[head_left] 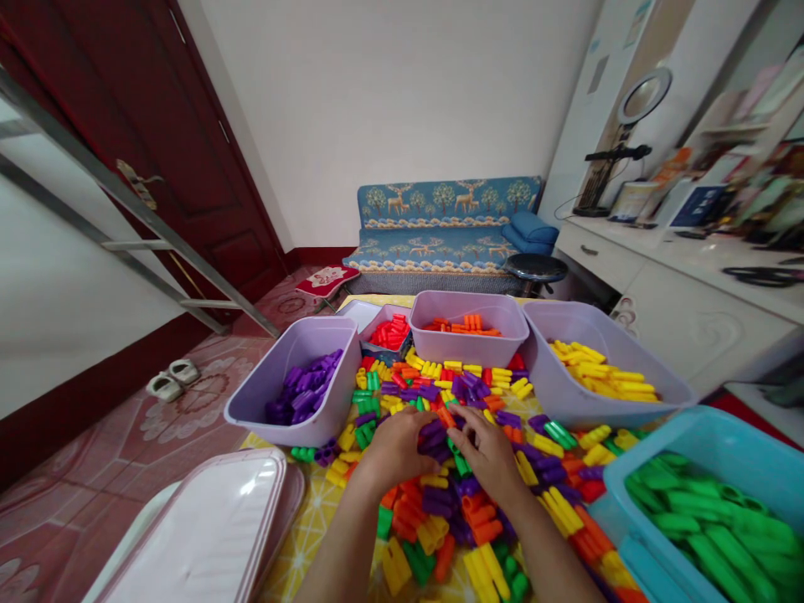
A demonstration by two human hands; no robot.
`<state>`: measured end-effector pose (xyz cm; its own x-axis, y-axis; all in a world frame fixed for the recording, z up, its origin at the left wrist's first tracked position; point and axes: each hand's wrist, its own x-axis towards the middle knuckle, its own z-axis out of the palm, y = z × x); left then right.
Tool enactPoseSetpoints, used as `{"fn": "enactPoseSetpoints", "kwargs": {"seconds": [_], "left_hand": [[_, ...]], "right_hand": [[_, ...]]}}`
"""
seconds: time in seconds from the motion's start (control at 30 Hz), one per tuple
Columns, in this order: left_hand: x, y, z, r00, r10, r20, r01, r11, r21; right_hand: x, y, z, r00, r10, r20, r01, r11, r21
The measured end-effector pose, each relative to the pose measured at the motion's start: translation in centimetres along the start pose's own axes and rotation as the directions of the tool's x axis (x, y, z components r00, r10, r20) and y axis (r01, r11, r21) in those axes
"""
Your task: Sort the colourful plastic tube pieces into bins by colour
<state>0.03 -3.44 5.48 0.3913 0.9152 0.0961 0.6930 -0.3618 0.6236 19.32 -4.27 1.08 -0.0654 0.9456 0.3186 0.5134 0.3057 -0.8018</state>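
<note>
My left hand (pixel 400 445) is curled around purple tube-shaped plastic pieces (pixel 433 439) in the middle of a mixed heap. Just to its right, my right hand (pixel 487 448) reaches into the same heap with fingers bent and apart, close to an orange piece (pixel 445 416) and a green piece (pixel 461 462). Whether its fingertips grip anything I cannot make out. Yellow pieces (pixel 487 572), orange pieces (pixel 409 509) and more purple and green ones lie around both wrists on the yellow patterned tablecloth (pixel 307 536).
Lilac bins hold purple (pixel 235 412), orange (pixel 468 343) and yellow pieces (pixel 675 394). Red pieces (pixel 390 332) fill a small box. Green pieces (pixel 722 519) lie in a blue bin (pixel 641 536) at right. Pale lids (pixel 201 528) are stacked at left. Behind stands a sofa (pixel 433 243).
</note>
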Motion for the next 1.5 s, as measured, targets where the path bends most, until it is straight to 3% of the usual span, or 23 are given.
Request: {"fn": "enactPoseSetpoints", "kwargs": {"seconds": [0.17, 0.27, 0.33, 0.37, 0.43, 0.53, 0.67, 0.77, 0.87, 0.93, 1.0, 1.13, 1.2, 1.33, 1.4, 1.5], "left_hand": [[1.5, -1.3, 2.0, 0.983, -0.066, -0.168, 0.002, 0.934, -0.357], [2.2, -1.7, 3.1, 0.974, -0.173, -0.143, 0.025, 0.717, -0.697], [2.5, -1.7, 3.6, 0.97, -0.201, -0.135, 0.001, 0.561, -0.828], [2.6, -1.7, 3.7, 0.963, -0.212, -0.166, -0.031, 0.525, -0.85], [2.6, -1.9, 3.5, 0.938, -0.228, -0.262, -0.091, 0.566, -0.819], [2.2, -2.4, 2.3, 0.923, -0.208, -0.324, -0.056, 0.76, -0.648], [1.0, -2.4, -0.3, 0.965, -0.19, -0.181, 0.135, 0.951, -0.277], [0.1, -1.7, -1.9, 0.979, -0.192, -0.073, 0.194, 0.981, 0.021], [-0.3, -1.1, -2.1, 0.98, -0.197, 0.025, 0.19, 0.965, 0.183], [0.0, -1.1, -1.2, 0.98, -0.195, 0.042, 0.184, 0.965, 0.184], [0.6, -1.4, 0.1, 0.984, -0.176, -0.01, 0.176, 0.978, 0.112], [2.0, -1.5, 2.5, 0.958, -0.169, -0.231, 0.111, 0.963, -0.245], [2.5, -1.1, 3.2, 0.957, -0.121, -0.265, 0.024, 0.939, -0.342], [2.7, 0.1, 3.7, 0.984, 0.029, -0.175, -0.049, 0.992, -0.115], [2.7, 0.5, 3.7, 0.992, 0.036, -0.122, -0.032, 0.999, 0.031], [2.9, 1.0, 3.6, 0.998, 0.022, -0.06, -0.015, 0.992, 0.126]], "right_hand": [[0.0, 0.0, 0.1, 0.997, -0.065, 0.03, 0.066, 0.997, -0.032], [-0.1, 0.1, 0.2, 0.998, -0.053, 0.017, 0.053, 0.999, 0.009], [-0.1, 0.2, 0.3, 1.0, -0.013, -0.016, 0.013, 0.999, 0.04], [-0.1, 0.3, 0.3, 0.999, 0.024, -0.046, -0.021, 0.998, 0.057], [-0.1, 0.6, 0.2, 0.988, 0.107, -0.111, -0.096, 0.99, 0.099], [-0.1, 1.1, 0.0, 0.968, 0.189, -0.165, -0.16, 0.972, 0.174], [0.0, 1.5, 0.0, 0.964, 0.211, -0.161, -0.174, 0.96, 0.221], [0.0, 1.3, 0.1, 0.967, 0.197, -0.163, -0.169, 0.97, 0.173], [-0.1, 1.0, 0.1, 0.966, 0.18, -0.186, -0.164, 0.982, 0.095], [-0.1, 1.0, 0.1, 0.967, 0.166, -0.192, -0.158, 0.986, 0.056], [-0.1, 1.0, 0.2, 0.971, 0.151, -0.188, -0.147, 0.989, 0.035], [-0.1, 1.3, 0.4, 0.974, 0.131, -0.185, -0.129, 0.991, 0.025], [0.0, 1.3, 0.5, 0.975, 0.129, -0.182, -0.128, 0.992, 0.022], [0.0, 1.0, 0.3, 0.976, 0.133, -0.175, -0.131, 0.991, 0.021], [0.0, 0.9, 0.3, 0.975, 0.134, -0.178, -0.133, 0.991, 0.021], [0.0, 0.9, 0.3, 0.974, 0.132, -0.183, -0.13, 0.991, 0.024]]}}
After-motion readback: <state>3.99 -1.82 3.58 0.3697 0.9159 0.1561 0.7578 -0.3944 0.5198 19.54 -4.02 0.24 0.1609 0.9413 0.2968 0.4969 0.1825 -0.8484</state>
